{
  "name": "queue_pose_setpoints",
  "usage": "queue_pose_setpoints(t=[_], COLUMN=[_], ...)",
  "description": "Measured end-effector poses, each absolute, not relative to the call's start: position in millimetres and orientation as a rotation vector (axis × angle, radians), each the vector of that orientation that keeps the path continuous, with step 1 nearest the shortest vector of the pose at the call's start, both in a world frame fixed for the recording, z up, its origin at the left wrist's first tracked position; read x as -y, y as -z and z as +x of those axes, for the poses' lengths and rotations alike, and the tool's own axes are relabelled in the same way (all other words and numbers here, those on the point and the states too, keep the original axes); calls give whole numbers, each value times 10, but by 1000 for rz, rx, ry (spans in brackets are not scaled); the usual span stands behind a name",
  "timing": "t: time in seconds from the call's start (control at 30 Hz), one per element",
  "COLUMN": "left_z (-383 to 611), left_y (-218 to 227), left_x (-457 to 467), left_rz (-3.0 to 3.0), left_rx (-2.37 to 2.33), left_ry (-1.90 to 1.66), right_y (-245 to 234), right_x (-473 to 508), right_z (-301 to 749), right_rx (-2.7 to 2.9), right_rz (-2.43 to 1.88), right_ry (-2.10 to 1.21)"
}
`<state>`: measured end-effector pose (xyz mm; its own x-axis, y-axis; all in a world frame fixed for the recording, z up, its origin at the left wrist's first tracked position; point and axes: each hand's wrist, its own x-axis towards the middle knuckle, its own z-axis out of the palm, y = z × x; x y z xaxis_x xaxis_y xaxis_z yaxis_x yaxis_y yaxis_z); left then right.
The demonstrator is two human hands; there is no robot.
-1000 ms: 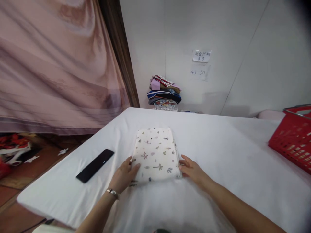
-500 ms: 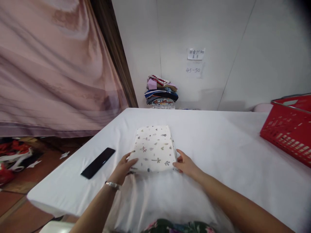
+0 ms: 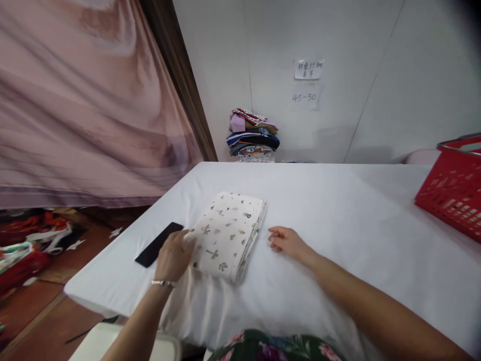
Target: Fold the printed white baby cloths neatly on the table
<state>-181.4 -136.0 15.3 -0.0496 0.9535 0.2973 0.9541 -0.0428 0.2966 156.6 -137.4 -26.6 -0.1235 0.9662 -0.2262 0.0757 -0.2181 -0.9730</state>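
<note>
A folded white cloth (image 3: 225,233) printed with small grey and olive plant shapes lies on the white-covered table (image 3: 323,200), turned at an angle. Its layered folds show along the right side. At its left edge my left hand (image 3: 176,254), wearing a silver bracelet, grips the cloth; the hand is somewhat blurred and the fingertips are partly hidden. To the right, my right hand (image 3: 287,241) is apart from the cloth, holding nothing, its index finger stretched out and the others loosely bent. A black flat phone-like slab (image 3: 154,248) lies just left of my left hand.
A red plastic basket (image 3: 451,188) stands at the table's right. Behind the far edge rises a stack of folded fabrics (image 3: 252,135) against the wall. A pink curtain (image 3: 93,110) hangs at left. A pale stool (image 3: 101,341) is below the near left corner.
The folded cloth has turned and shifted left, its near end swinging left. My right hand has let go of it, while my left hand has moved left with it towards the black slab.
</note>
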Motion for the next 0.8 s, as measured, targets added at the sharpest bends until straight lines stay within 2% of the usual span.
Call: queue_pose_setpoints(t=[0.13,0.27,0.43,0.8], left_z=[-1296,-1022,-1050,-942], left_y=[-85,-5,37,96], left_x=[1553,1742,1850,1918], left_rz=[-2568,-2761,-2777,-2645], left_rx=[1718,1434,1366,1430], left_ry=[710,598,492,585], right_y=[93,54,131,250], right_x=[963,631,321,59], right_z=[1684,1615,1504,1484], right_rx=[1097,1056,1091,1152], right_rz=[-1501,-1524,-1598,-1650], right_ry=[-1341,-1316,-1290,-1279])
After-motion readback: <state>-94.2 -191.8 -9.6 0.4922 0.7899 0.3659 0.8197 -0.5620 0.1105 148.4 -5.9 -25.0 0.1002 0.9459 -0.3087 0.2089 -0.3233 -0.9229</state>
